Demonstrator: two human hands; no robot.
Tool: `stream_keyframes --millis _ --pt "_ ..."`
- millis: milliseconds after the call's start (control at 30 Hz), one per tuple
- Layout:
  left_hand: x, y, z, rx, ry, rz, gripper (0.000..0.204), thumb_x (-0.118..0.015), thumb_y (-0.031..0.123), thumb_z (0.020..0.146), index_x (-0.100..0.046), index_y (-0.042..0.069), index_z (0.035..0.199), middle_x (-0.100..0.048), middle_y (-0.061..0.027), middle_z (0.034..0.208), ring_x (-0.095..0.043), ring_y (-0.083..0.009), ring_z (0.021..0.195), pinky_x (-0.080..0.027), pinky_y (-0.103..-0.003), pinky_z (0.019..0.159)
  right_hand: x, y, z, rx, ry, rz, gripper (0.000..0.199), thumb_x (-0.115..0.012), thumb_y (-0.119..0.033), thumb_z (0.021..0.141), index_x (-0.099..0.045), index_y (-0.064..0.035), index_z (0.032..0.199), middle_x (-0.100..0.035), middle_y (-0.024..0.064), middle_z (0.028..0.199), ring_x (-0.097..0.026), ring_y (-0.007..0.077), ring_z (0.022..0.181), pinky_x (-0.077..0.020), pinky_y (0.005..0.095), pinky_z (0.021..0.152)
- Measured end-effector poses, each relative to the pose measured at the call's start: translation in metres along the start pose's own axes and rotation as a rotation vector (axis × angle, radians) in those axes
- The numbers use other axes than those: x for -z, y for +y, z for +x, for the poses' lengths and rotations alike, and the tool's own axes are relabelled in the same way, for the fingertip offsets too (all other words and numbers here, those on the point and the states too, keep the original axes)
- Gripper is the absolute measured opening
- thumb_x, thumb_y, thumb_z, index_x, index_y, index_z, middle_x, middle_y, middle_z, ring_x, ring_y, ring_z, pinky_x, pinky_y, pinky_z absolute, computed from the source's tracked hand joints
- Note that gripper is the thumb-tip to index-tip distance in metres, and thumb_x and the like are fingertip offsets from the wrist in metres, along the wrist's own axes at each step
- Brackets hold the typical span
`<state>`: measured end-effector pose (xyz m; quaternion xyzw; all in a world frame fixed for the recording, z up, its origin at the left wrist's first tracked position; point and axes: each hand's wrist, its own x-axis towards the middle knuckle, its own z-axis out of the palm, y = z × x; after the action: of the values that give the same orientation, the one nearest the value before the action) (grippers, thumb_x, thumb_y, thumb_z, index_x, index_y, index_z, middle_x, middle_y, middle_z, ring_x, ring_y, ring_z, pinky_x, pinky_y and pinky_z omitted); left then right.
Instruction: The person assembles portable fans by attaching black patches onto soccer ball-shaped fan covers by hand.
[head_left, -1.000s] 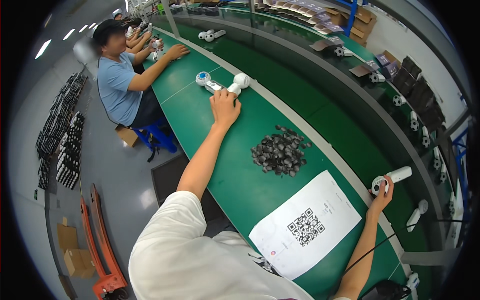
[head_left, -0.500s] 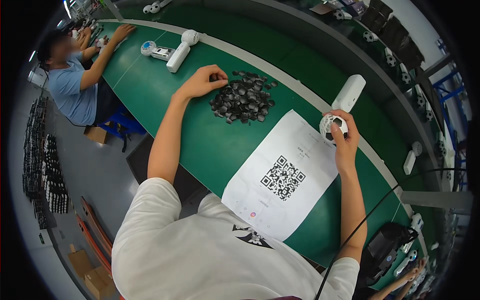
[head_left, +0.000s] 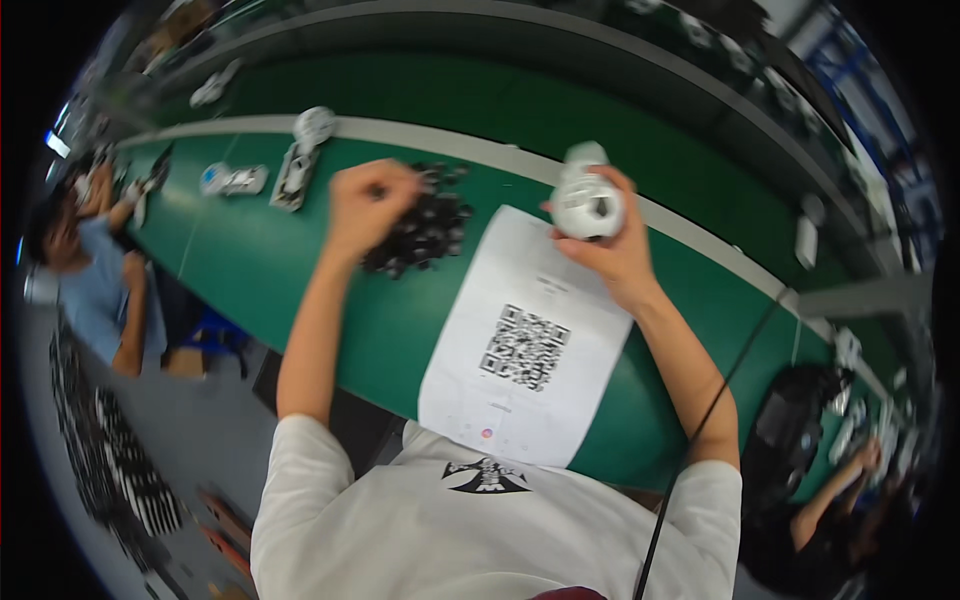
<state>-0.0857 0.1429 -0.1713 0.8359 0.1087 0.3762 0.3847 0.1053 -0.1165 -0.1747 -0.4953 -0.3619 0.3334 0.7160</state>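
Head view: the right hand (head_left: 622, 248) has its grip closed round a white ball-ended device (head_left: 588, 208) over the worktop (head_left: 240, 255), its ball part-dark. Black pieces (head_left: 428, 238) lie loose, seemingly unused; beside them the left hand (head_left: 368, 205) curls, contents too blurred to tell.

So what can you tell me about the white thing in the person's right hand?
The white device looks like plastic: a rounded, ball-like head with a dark patch facing the camera, and a pale body reaching away beyond it, foreshortened. The right hand grips the head, thumb below it, fingers wrapped around behind. In the picture it overlaps the table's pale edge strip. Motion blur hides finer detail.
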Motion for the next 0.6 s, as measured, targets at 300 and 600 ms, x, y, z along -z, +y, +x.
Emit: stream_keyframes --millis 300,600 --pt "-0.083 0.03 -0.021 0.266 -0.417 -0.536 0.008 -0.076 0.006 0.081 -0.072 -0.001 0.082 -0.073 -0.0067 0.075 -0.068 -0.0105 0.065 -0.054 -0.024 0.054 -0.022 -0.011 -0.009 0.123 0.01 -0.08 0.104 -0.092 -0.011 0.06 -0.031 -0.0088 0.143 -0.046 0.0092 0.131 -0.054 0.0231 0.118 -0.0519 0.0383 0.095" --pt "-0.103 0.033 -0.035 -0.09 -0.308 -0.437 0.016 -0.075 0.007 0.082 -0.06 0.003 0.086 -0.058 -0.0071 0.086 -0.061 -0.0211 0.079 -0.049 -0.032 0.067 0.035 0.07 -0.016 0.164 0.258 -0.424 0.085 -0.087 -0.011 0.065 -0.041 -0.0061 0.137 -0.048 0.0105 0.13 -0.053 0.0221 0.115 -0.0453 0.0347 0.1"
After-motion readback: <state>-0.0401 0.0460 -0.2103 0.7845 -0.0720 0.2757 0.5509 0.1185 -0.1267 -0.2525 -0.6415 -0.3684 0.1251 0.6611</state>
